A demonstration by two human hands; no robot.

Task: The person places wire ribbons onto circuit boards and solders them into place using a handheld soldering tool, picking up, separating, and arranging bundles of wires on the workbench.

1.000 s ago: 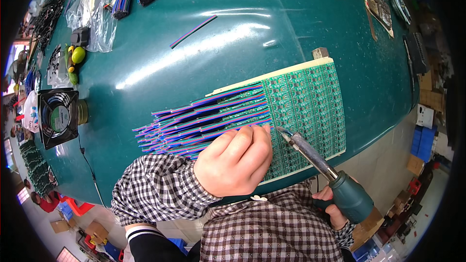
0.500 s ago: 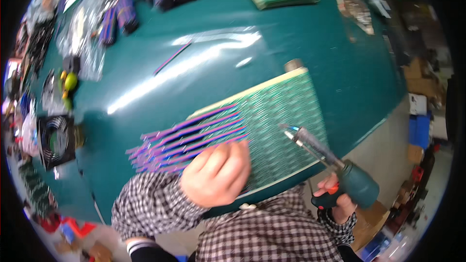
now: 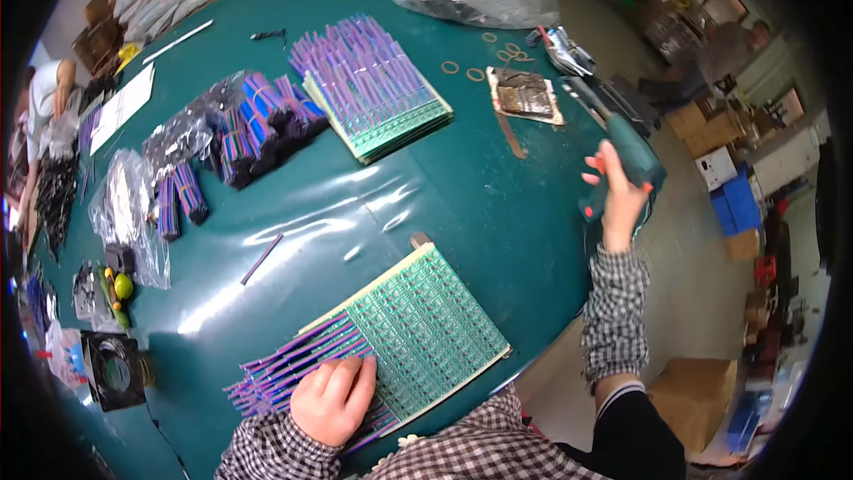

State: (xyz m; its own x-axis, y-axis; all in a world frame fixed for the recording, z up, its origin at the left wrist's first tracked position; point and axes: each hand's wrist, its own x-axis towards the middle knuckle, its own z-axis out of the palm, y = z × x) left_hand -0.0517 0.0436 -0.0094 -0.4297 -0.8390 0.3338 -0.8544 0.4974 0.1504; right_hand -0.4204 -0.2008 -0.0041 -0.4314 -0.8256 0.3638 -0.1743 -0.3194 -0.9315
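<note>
Circuit board sheet [image 3: 431, 333] lies on the counter [image 3: 498, 213], striped wires [image 3: 298, 353] along its left side; the left hand [image 3: 330, 402] curls its fingers over them, pinching or not I cannot tell; the right hand [image 3: 622, 204] grips a soldering gun [image 3: 633, 153].

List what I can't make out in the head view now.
Head view:
Colored wires: stretch beneath the left hand hidden by it, so any pinch is unclear.
Soldering gun: handle partly hidden by the right hand.
Circuit boards: parts too small.
Checked garment: cut off by the lower edge.
</note>
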